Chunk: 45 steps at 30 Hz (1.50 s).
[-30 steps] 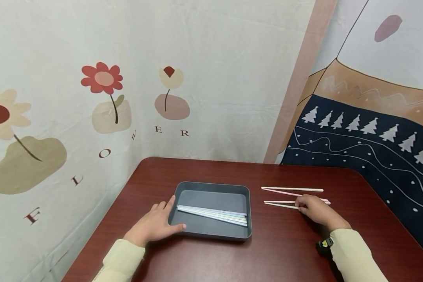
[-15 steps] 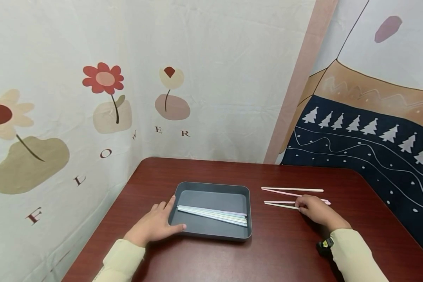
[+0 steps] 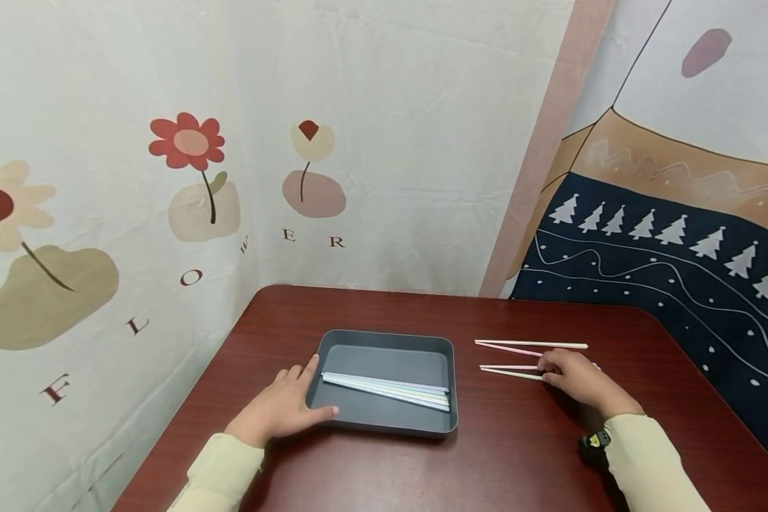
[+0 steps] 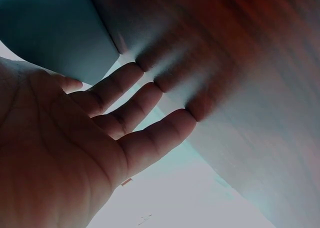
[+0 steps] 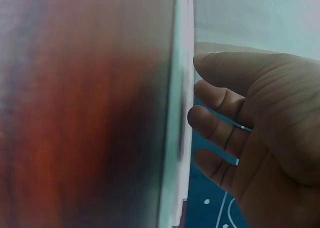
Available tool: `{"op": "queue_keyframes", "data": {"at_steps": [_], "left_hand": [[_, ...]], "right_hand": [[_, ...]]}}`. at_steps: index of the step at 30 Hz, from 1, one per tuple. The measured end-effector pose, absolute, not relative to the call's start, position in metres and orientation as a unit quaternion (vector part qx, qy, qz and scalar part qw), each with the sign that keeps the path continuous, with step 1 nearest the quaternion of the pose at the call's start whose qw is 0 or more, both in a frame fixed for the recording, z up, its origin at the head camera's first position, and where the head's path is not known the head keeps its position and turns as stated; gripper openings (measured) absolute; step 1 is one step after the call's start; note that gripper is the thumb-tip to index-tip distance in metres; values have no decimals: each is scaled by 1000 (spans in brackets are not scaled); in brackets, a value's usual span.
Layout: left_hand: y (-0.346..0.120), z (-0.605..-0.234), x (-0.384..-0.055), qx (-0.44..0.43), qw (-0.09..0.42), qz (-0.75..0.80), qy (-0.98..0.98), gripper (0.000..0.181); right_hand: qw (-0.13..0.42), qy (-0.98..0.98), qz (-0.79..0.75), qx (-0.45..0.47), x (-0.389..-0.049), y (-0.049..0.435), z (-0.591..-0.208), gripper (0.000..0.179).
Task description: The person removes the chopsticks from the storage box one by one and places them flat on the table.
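My left hand (image 3: 284, 405) rests spread at the left side of a grey tray (image 3: 390, 341), its thumb by the front rim; in the left wrist view the tray (image 4: 60, 28) is beyond the straight fingers. Several pale chopsticks (image 3: 384, 390) lie slantwise inside the tray. To the right, my right hand (image 3: 576, 380) hovers low over chopsticks on the table. In the right wrist view its fingertips and thumb line up close above a pale green chopstick (image 5: 172, 113), bent loosely, without closing round it. A light pink chopstick (image 3: 508, 367) lies beside the green one; the hand hides their right ends.
Farther back on the red-brown table (image 3: 384, 469) lie a whitish chopstick (image 3: 531, 343) and a pink chopstick (image 3: 508, 348), meeting at their left ends. A printed cloth (image 3: 409, 142) hangs behind the table, and a dark blue tree-patterned cloth (image 3: 672, 277) at its right.
My right hand has shifted slightly up and to the right, covering more of the pink chopstick's right end. The left hand, the tray and the chopsticks stay where they were.
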<state>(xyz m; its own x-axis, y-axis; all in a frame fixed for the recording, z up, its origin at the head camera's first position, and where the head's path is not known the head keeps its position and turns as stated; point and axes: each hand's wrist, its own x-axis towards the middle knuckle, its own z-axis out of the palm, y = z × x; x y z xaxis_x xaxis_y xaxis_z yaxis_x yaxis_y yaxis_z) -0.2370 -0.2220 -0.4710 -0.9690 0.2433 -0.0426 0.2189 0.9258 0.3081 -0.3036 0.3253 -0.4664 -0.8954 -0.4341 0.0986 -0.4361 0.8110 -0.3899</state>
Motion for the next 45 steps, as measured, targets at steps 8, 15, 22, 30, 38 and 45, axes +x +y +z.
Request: {"op": "queue_keyframes", "data": {"at_steps": [8, 15, 22, 30, 38, 45], "left_hand": [[-222, -471, -239, 118, 41, 151, 981, 116], [-221, -472, -240, 119, 44, 152, 980, 116], [-220, -471, -240, 119, 44, 151, 980, 116], [-220, -471, -240, 116, 45, 151, 981, 116], [-221, -471, -240, 114, 43, 151, 981, 115], [-220, -471, -238, 117, 42, 152, 981, 116]], "right_hand": [[4, -951, 221, 217, -305, 321, -449, 9], [14, -943, 227, 244, -307, 304, -437, 10], [19, -942, 220, 252, -316, 278, -432, 11], [5, -932, 227, 284, -324, 239, -425, 13], [-5, -922, 240, 304, -330, 199, -418, 12], [-11, -914, 238, 329, -333, 172, -424, 11]]}}
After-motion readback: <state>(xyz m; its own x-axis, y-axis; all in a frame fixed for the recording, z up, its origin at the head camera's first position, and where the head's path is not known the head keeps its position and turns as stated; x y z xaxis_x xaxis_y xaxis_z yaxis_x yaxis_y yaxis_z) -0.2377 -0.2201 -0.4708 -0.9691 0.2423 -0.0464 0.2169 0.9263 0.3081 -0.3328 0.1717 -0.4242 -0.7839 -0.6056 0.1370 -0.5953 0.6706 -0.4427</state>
